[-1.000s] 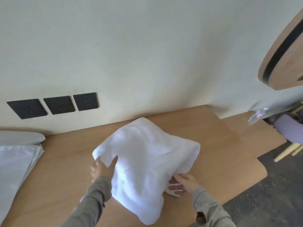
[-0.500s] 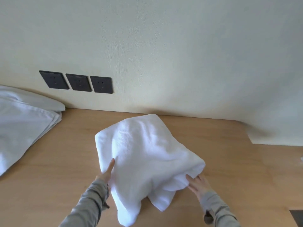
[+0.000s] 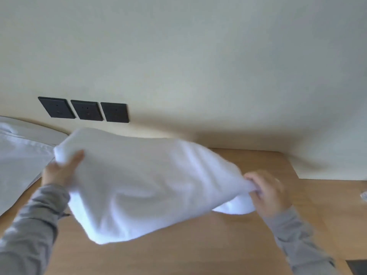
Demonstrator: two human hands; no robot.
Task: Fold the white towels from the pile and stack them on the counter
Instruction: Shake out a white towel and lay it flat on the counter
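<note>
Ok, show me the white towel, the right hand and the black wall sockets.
white towel (image 3: 143, 185), head view, middle of the spread cloth.
right hand (image 3: 268, 193), head view, back of the hand gripping the towel's bunched end.
black wall sockets (image 3: 87, 110), head view, face of the middle plate.

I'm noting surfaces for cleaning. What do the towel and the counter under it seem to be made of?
The towel looks like white terry cotton, matte and fluffy; it sags between the left hand and right hand. The counter looks like light wood or wood-look laminate, smooth with faint grain.
</note>
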